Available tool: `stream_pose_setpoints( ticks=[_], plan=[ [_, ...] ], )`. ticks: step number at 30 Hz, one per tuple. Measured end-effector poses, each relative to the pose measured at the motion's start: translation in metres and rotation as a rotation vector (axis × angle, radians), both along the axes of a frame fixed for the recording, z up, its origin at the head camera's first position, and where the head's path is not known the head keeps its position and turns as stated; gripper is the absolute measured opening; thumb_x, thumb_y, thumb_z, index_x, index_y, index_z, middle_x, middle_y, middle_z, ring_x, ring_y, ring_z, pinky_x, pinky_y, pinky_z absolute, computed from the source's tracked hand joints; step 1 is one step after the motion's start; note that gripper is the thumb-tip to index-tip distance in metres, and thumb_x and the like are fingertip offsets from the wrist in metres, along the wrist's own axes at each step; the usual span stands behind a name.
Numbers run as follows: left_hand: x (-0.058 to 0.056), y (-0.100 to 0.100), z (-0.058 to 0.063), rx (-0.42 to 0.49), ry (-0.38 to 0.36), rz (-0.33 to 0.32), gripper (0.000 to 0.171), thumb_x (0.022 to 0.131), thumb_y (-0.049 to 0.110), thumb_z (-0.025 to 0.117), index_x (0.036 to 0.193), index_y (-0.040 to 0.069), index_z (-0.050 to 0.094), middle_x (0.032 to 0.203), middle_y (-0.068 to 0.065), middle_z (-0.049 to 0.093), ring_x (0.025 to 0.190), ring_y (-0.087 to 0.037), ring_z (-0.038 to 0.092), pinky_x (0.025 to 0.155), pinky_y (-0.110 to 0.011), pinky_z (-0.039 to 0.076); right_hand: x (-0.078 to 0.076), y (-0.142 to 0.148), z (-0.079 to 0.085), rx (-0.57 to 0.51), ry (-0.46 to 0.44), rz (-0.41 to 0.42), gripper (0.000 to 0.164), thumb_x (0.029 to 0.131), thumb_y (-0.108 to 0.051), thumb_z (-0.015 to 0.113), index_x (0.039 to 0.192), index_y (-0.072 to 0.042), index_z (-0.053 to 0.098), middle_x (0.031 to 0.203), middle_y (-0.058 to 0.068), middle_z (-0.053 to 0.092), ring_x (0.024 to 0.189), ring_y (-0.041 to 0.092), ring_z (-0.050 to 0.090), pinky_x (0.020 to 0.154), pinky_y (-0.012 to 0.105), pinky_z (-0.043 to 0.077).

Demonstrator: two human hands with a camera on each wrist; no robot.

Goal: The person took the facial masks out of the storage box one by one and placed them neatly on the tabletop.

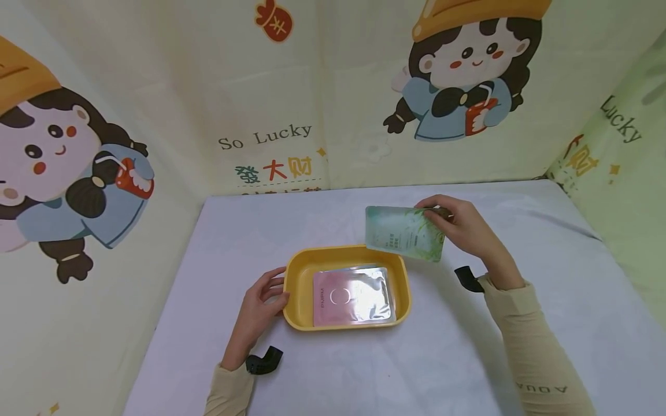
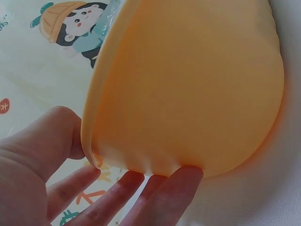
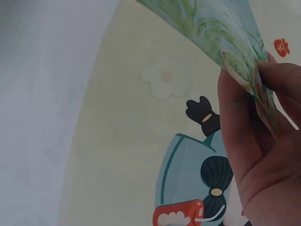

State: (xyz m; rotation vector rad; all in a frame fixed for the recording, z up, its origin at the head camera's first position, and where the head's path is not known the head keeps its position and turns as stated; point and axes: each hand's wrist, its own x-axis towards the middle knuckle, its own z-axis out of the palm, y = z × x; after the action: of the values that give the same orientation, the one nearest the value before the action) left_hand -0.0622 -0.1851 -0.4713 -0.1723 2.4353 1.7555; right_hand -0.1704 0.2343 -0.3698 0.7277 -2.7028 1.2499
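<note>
A shallow yellow tray (image 1: 299,292) with rounded corners sits on the white-covered table. In it lies a shiny pink and silver sachet (image 1: 333,300), with the edge of another sachet just behind it. My left hand (image 1: 260,300) holds the tray's left end, thumb at the rim and fingertips against the outer wall in the left wrist view. My right hand (image 1: 460,225) pinches a green, leaf-patterned sachet (image 1: 398,231) by its upper right corner. This sachet is raised, and its lower edge overlaps the tray's back right rim in the head view.
The white tablecloth (image 1: 442,358) extends around the tray. Behind it hangs a cream backdrop (image 1: 359,156) printed with cartoon figures and lettering. A black wrist strap piece (image 1: 264,361) shows by the left wrist, another black piece (image 1: 468,279) by the right.
</note>
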Motion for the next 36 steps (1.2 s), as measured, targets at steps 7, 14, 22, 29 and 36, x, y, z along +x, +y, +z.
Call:
stream_pose_setpoints(
  ticks=[7, 14, 22, 29, 36],
  plan=[
    [0.000, -0.001, -0.001, 0.021, -0.009, -0.001, 0.053, 0.090, 0.014, 0.072, 0.137, 0.028, 0.055, 0.130, -0.009, 0.062, 0.115, -0.027, 0.063, 0.075, -0.030, 0.060, -0.004, 0.002, 0.003, -0.004, 0.028, -0.039, 0.019, 0.098, -0.004, 0.058, 0.115, -0.002, 0.067, 0.107, 0.016, 0.068, 0.075, 0.023, 0.063, 0.063, 0.016, 0.053],
    [-0.001, 0.000, 0.000, 0.011, -0.006, 0.001, 0.052, 0.090, 0.016, 0.072, 0.137, 0.028, 0.054, 0.130, -0.008, 0.062, 0.115, -0.027, 0.063, 0.079, -0.030, 0.060, -0.008, 0.008, 0.003, 0.019, 0.038, -0.116, 0.018, 0.097, -0.004, 0.060, 0.113, -0.005, 0.069, 0.104, 0.011, 0.069, 0.073, 0.017, 0.062, 0.062, 0.015, 0.050],
    [-0.001, -0.001, -0.001, 0.034, -0.003, -0.004, 0.052, 0.090, 0.015, 0.072, 0.138, 0.028, 0.054, 0.130, -0.008, 0.062, 0.115, -0.027, 0.063, 0.077, -0.030, 0.060, -0.016, 0.010, -0.003, 0.025, 0.001, -0.096, 0.019, 0.099, -0.005, 0.057, 0.115, -0.002, 0.067, 0.107, 0.017, 0.068, 0.075, 0.023, 0.062, 0.062, 0.015, 0.050],
    [-0.001, -0.001, -0.002, 0.032, 0.004, -0.002, 0.051, 0.090, 0.016, 0.072, 0.137, 0.028, 0.055, 0.129, -0.008, 0.063, 0.115, -0.026, 0.063, 0.079, -0.029, 0.059, -0.023, 0.007, -0.014, 0.051, -0.067, -0.119, 0.019, 0.098, -0.006, 0.059, 0.114, -0.005, 0.068, 0.110, 0.013, 0.068, 0.081, 0.024, 0.059, 0.066, 0.016, 0.049],
    [-0.001, -0.001, -0.003, 0.026, -0.005, 0.000, 0.052, 0.090, 0.017, 0.072, 0.137, 0.030, 0.054, 0.130, -0.007, 0.062, 0.115, -0.026, 0.062, 0.080, -0.029, 0.059, -0.029, 0.010, -0.023, 0.057, -0.070, -0.096, 0.018, 0.098, -0.007, 0.059, 0.114, -0.004, 0.068, 0.109, 0.014, 0.068, 0.080, 0.025, 0.059, 0.065, 0.017, 0.050]
  ],
)
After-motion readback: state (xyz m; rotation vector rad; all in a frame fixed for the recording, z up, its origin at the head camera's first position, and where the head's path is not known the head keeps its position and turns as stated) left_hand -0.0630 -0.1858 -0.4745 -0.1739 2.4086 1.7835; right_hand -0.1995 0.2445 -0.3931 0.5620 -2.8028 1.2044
